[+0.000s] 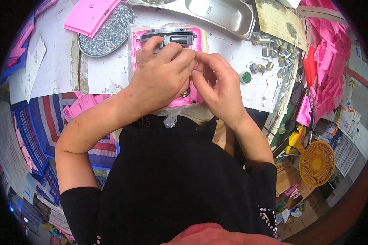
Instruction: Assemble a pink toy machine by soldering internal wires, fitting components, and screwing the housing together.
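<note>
Left hand over pink housing; right hand overlaps its edge, tabletop beyond.

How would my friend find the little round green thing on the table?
On the white table, find the pink casing beneath the right hand. Just to the right of that hand sits the little round green thing. Its green colour sets it apart from the silvery metal parts scattered beside it.
</note>
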`<state>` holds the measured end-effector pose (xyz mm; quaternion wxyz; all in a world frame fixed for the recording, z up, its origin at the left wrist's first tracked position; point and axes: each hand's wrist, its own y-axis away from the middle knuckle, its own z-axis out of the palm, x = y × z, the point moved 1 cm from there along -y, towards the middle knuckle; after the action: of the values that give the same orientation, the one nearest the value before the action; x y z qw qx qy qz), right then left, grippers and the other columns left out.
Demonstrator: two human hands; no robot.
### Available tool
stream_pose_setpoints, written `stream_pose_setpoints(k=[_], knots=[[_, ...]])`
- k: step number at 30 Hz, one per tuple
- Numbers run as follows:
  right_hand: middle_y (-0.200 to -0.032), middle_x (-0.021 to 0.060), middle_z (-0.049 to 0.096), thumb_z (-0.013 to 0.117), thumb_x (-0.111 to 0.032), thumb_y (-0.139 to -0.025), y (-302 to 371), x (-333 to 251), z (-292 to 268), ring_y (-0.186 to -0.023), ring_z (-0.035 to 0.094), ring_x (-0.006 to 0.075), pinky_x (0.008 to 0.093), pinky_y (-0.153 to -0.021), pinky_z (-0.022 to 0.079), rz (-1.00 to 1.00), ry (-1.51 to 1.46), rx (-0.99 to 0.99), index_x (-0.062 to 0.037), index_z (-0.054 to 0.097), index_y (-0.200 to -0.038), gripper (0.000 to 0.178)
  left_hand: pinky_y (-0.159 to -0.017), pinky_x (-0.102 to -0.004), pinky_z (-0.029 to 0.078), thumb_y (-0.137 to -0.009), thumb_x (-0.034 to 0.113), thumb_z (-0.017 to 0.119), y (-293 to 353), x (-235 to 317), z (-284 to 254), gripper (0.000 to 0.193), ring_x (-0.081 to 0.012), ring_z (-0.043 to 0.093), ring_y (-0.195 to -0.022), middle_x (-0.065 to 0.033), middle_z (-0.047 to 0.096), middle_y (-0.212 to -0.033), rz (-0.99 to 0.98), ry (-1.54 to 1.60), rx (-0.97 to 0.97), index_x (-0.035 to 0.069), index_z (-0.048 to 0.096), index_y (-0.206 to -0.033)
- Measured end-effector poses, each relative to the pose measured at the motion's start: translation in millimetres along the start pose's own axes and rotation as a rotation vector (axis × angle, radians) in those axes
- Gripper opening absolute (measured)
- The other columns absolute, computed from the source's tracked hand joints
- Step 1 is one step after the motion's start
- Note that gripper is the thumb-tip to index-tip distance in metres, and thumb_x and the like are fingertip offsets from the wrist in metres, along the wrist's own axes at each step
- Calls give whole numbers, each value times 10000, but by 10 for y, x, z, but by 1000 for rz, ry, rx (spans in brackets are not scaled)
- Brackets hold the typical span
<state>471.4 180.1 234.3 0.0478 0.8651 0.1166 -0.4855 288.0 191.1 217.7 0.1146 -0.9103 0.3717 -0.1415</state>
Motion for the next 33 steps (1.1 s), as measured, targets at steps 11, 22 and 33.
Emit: stream_pose_setpoints(k=[11,22,33], knots=[[-757,1,698,675,-103,-985,-200,325,-126,-632,561,28,200,-538,404,460,-522,-56,2,667,-1105,160,-1108,-489,278,-839,163,713,33,-46,-22,345,-203,623,-1067,-24,671,-1126,-49,171,109,114,739,-1179],[-687,-16,633,704,-92,-972,-272,311,-128,-576,535,44,207,-525,396,429,-416,-134,2,645,-1096,166,-1105,-492,288,-842,182,712,23,-36,5,377,-203,600,-1086,-29,656,-1170,-43,132,73,111,725,-1212],[-685,-42,616,716,-121,-963,-244,385,-109,-574,518,29,214,-516,390,419,-580,-97,-4,647,-1088,185,-1100,-480,288,-816,158,734,87,-76,-65,326,-202,623,-1046,-14,683,-1128,-34,190,139,116,743,-1139]])
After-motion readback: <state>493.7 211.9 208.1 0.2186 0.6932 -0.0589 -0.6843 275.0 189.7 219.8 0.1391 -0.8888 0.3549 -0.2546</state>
